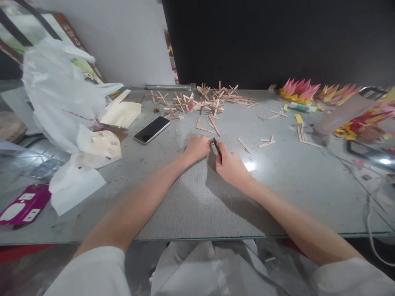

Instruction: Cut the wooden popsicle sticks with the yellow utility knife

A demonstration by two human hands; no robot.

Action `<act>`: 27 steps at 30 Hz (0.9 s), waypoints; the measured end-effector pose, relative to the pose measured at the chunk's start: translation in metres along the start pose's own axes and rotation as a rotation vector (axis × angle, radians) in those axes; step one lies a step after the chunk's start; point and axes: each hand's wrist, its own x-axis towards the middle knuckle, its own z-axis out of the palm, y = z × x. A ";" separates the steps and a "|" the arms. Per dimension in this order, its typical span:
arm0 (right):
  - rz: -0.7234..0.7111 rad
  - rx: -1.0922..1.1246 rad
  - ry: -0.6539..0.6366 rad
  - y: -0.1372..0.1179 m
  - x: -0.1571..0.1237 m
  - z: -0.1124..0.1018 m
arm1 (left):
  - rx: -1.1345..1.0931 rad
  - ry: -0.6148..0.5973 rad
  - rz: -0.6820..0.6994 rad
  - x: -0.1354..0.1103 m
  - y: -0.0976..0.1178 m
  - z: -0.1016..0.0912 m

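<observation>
My right hand (233, 165) is closed around a slim black and yellow utility knife (219, 150), its tip pointing away toward my left fingers. My left hand (198, 149) rests on the table with its fingers curled down beside the knife tip; anything under them is too small to make out. Just beyond my hands lie flat wooden craft sticks joined in a corner (205, 130) and a pink and white striped stick-like item (214, 126). To the right are a single craft stick (244, 145) and a small joined group of sticks (267, 142).
A heap of craft sticks (216, 98) lies at the back. Left are a phone (152, 130), a white plastic bag (61, 90), papers and a purple item (26, 205). Right are pink and yellow paper flowers (299, 91), a glue-like tube (301, 107) and a white cable (370, 222).
</observation>
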 end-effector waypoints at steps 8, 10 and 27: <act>-0.076 -0.016 0.037 0.014 -0.001 0.004 | 0.062 -0.066 0.142 -0.005 -0.010 -0.007; -0.059 -0.030 0.038 0.011 0.000 0.005 | 0.077 -0.059 0.140 -0.005 -0.009 -0.004; -0.065 -0.047 0.039 0.010 0.010 -0.004 | -0.067 -0.008 0.039 0.002 -0.002 -0.001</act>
